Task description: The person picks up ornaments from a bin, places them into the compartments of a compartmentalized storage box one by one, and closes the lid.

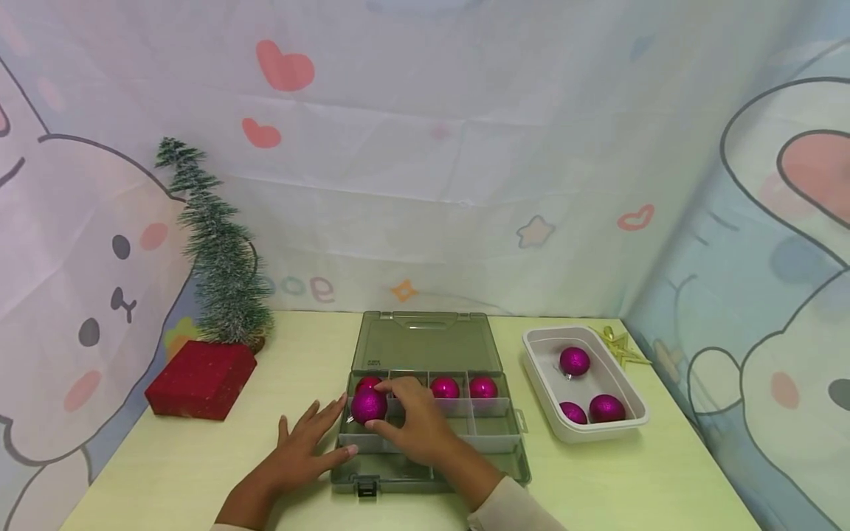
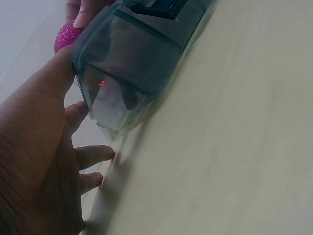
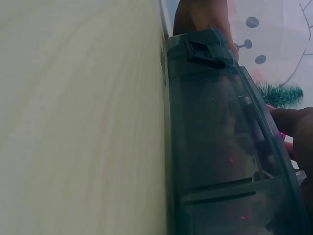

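Observation:
My right hand [image 1: 421, 424] pinches a glittery magenta Christmas ball [image 1: 368, 406] between thumb and fingers. It holds the ball over the left end of the middle row of a grey see-through compartment box [image 1: 398, 466], whose lid [image 1: 425, 341] lies back. With fingers spread, my left hand [image 1: 302, 450] rests along the box's left side; in the left wrist view its thumb is at the box corner. Shiny magenta balls [image 1: 445, 388] sit in the box's back row, one partly behind the held ball. My right hand covers part of that row.
To the right stands a white plastic tub [image 1: 598, 434] with three magenta balls [image 1: 574, 361] inside. A gold star [image 1: 619, 346] lies behind it. At the left, a small artificial tree [image 1: 222, 251] stands behind a red block-shaped base [image 1: 201, 380]. Printed cloth hangs around the table.

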The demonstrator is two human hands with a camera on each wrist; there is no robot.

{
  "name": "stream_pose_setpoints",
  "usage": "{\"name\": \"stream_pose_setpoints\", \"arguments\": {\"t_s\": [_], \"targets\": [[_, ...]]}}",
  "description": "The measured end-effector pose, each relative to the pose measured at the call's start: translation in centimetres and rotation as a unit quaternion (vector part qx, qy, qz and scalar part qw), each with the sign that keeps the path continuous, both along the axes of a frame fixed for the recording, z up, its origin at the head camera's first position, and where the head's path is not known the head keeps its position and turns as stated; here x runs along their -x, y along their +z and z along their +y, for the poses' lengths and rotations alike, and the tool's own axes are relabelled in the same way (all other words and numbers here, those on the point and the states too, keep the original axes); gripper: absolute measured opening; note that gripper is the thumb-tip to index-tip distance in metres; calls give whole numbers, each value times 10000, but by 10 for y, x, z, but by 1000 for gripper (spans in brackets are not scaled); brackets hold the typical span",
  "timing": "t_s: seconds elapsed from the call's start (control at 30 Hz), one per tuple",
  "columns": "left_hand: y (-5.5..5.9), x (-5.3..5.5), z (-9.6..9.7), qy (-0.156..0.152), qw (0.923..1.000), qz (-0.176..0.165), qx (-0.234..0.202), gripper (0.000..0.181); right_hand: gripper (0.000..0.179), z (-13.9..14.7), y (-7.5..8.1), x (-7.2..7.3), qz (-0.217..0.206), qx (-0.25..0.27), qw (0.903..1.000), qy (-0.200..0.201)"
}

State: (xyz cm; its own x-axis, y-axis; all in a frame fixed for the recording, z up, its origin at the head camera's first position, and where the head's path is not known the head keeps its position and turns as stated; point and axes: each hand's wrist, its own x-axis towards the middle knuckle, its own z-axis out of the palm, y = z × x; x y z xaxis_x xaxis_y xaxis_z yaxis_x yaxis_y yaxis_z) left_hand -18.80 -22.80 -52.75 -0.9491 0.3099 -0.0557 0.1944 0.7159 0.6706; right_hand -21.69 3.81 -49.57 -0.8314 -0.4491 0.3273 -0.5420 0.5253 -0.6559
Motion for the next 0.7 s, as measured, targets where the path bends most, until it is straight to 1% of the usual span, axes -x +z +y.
{"name": "stream_pose_setpoints", "arguments": {"t_s": [0.2, 0.47, 0.7], "targets": [[2, -1, 1, 4, 10000, 20, -18, 93, 54, -1, -4, 0, 92, -55, 9999, 81], [2, -1, 0, 5, 10000, 16, -28, 92, 53, -1, -4, 1, 133, -280, 9994, 144], [4, -1, 1, -9, 10000, -9, -40, 92, 55, -2, -4, 0, 99, -553, 9984, 113]]}}
